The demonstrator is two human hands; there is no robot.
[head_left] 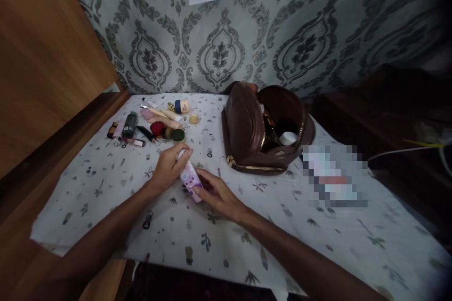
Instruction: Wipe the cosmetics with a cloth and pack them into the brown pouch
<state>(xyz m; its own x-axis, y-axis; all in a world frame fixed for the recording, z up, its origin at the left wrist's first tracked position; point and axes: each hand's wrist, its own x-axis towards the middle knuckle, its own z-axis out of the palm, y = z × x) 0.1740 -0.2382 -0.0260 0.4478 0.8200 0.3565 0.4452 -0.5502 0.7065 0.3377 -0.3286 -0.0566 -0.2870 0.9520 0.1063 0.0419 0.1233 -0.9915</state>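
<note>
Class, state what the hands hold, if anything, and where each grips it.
A pink printed container: the left hand at its far end, the right hand on its near half.

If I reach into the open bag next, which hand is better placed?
Probably your right hand: it's nearer the bag. Your left hand, also holding the tube, is nearer the makeup.

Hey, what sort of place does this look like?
Probably a room in a home, though I can't be certain: a leaf-printed cloth covers the table, small cosmetics lie in a cluster on it, and an open brown bag stands to their right.
</note>
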